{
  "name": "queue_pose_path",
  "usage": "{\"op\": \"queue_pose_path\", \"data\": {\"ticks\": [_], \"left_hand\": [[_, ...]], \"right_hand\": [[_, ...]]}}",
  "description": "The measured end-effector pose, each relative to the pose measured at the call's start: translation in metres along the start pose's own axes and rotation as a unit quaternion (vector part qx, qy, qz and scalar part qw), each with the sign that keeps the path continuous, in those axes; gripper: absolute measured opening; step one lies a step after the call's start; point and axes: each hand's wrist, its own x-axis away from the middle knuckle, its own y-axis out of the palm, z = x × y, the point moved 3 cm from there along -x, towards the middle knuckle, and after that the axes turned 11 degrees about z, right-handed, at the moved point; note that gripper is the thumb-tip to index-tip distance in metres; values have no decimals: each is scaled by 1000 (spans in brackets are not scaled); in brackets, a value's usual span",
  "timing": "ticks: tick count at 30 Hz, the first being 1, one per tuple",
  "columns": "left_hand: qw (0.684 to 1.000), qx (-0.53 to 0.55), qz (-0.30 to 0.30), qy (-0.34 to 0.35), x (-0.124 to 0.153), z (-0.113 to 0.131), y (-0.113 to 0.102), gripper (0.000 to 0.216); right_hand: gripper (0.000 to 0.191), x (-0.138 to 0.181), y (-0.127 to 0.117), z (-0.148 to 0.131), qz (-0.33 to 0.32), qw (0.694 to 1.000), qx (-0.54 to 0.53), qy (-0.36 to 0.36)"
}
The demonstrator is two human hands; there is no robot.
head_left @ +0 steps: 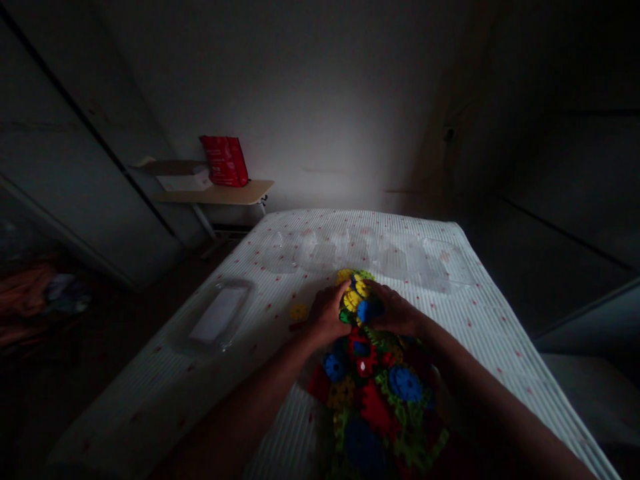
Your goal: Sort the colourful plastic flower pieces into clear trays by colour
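Note:
A tall build of interlocking plastic gear pieces (376, 380) in red, blue, green and yellow stands on the white dotted bed (470, 320) in front of me. My left hand (326, 315) is closed around the upper left side of the build. On the upper right side my right hand (395, 311) grips it, with fingers pressed on a blue piece and yellow pieces at the top. A loose yellow gear piece (299, 311) lies on the sheet just left of my left hand.
A clear plastic lid or tray (216, 323) lies on the bed's left side. Crumpled clear plastic packaging (400, 257) spreads across the far part. Beyond the bed a small wooden table (220, 195) carries a white box (183, 177) and a red bag (225, 160). The room is dark.

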Motion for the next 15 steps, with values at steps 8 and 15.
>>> {"op": "queue_pose_path", "data": {"ticks": [8, 15], "left_hand": [[958, 282, 36, -35, 8, 14, 13, 87], [921, 375, 48, -91, 13, 25, -2, 67]], "right_hand": [[103, 8, 8, -12, -28, 954, -296, 21], [77, 20, -14, -25, -7, 916, -399, 35]]}}
